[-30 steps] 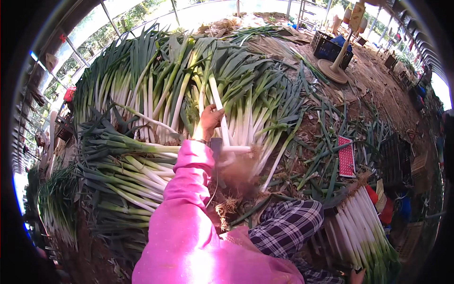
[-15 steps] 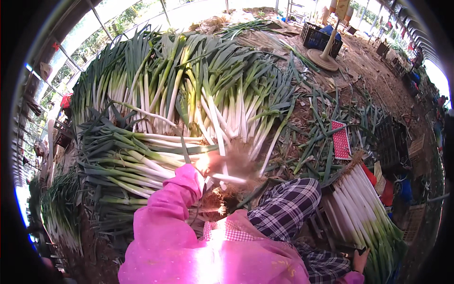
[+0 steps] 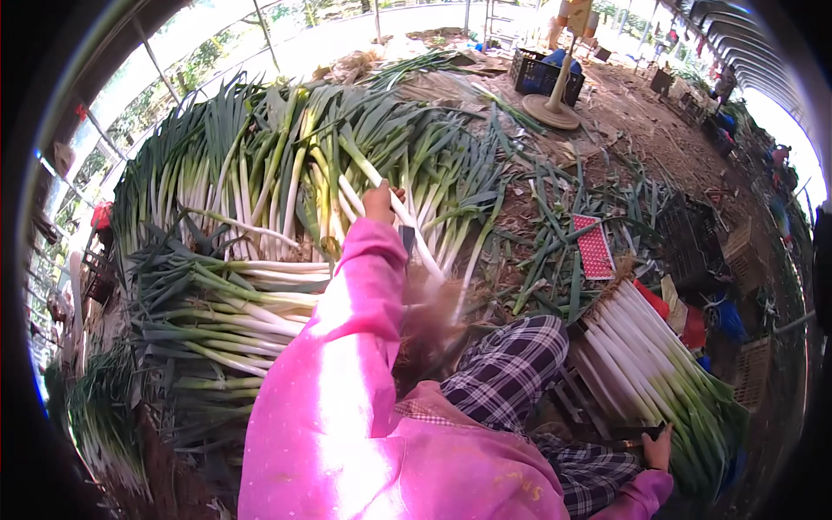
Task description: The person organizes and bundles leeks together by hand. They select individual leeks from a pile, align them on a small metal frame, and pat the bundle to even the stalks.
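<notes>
My left hand [image 3: 379, 201] is closed round the white shank of a leek [image 3: 418, 236], whose roots hang blurred toward my knees. A dark flat strip [image 3: 406, 238], perhaps a blade, shows just below that hand; whether I hold it is unclear. Standing leeks [image 3: 277, 173] lean in a wide heap beyond it, and more leeks [image 3: 234, 316] lie sideways at the left. At lower right, my right hand [image 3: 657, 448] grips the end of a dark bar [image 3: 631, 431] across a bundle of trimmed leeks [image 3: 646, 355], roots pointing away from me. Its fingers are partly hidden.
Loose green leaves [image 3: 555, 247] litter the soil around a red patterned sheet [image 3: 593, 247]. Black crates [image 3: 693, 238] stand at the right, and another black crate [image 3: 533, 74] is behind a round-based stand [image 3: 551, 111]. My checked knee [image 3: 511, 360] is between the hands.
My left hand has reached forward, away from my body, with a leek in its grip. My right hand remains at the trimmed bundle. The view has shifted slightly.
</notes>
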Demonstrator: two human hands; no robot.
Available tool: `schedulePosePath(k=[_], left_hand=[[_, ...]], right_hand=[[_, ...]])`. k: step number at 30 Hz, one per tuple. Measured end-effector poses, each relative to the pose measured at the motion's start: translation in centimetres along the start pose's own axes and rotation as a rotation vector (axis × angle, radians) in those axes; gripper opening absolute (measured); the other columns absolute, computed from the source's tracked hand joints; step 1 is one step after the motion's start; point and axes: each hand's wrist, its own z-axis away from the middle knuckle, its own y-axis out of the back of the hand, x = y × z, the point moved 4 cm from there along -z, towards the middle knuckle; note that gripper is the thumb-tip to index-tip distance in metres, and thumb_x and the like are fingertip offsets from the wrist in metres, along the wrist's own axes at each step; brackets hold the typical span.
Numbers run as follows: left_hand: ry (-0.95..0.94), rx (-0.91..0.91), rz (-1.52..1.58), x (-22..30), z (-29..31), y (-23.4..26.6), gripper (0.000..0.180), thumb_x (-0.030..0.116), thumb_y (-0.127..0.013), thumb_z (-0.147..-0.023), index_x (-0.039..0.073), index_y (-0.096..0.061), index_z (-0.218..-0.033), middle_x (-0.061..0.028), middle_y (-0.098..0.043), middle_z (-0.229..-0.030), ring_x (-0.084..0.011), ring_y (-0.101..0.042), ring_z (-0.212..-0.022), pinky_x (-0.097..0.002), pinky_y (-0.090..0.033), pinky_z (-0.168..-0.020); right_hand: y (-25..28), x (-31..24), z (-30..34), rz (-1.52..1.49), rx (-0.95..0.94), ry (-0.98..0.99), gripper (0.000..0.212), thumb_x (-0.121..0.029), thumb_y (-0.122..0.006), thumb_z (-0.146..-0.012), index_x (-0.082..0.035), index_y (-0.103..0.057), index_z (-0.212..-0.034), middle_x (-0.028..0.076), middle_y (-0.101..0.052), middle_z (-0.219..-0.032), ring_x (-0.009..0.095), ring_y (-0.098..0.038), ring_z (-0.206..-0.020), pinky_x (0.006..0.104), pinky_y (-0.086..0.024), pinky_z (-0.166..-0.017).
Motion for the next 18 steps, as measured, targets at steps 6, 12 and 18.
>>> schedulePosePath(k=[6, 12, 18], left_hand=[[0.206, -0.572, 0.079, -2.2, 18.8, -22.4, 0.022, 0.013, -0.05, -0.094, -0.009, -0.048, -0.099, -0.0177, -0.059, -0.09, -0.0308, -0.065, -0.078, -0.0411, -0.058, -0.065], [0.493, -1.348, -0.034, -2.4, 45.1, -28.2, 0.022, 0.012, -0.054, -0.093, -0.001, -0.048, -0.109, -0.0116, -0.06, -0.093, -0.0261, -0.065, -0.084, -0.0385, -0.056, -0.078], [0.45, -2.102, -0.893, -8.6, 54.9, -28.6, 0.042, 0.007, -0.053, -0.091, -0.002, -0.039, -0.129, -0.0096, -0.059, -0.102, -0.0214, -0.065, -0.087, -0.0325, -0.054, -0.078]], right_hand=[[2.7, 5.1, 2.3, -0.107, -0.019, -0.077, 0.037, -0.02, -0.059, -0.075, 0.006, -0.061, -0.101, 0.029, -0.06, -0.102, 0.037, -0.06, -0.099, 0.0429, -0.046, -0.081], [8.7, -3.9, 0.6, -0.25, 0.31, 0.134, 0.036, -0.023, -0.057, -0.083, 0.003, -0.064, -0.108, 0.021, -0.067, -0.096, 0.03, -0.065, -0.088, 0.0357, -0.048, -0.079], [13.4, -3.7, 1.7, -1.045, 0.463, 0.142, 0.055, -0.036, -0.055, -0.094, 0.002, -0.044, -0.133, 0.013, -0.059, -0.122, 0.024, -0.056, -0.112, 0.0354, -0.043, -0.091]])
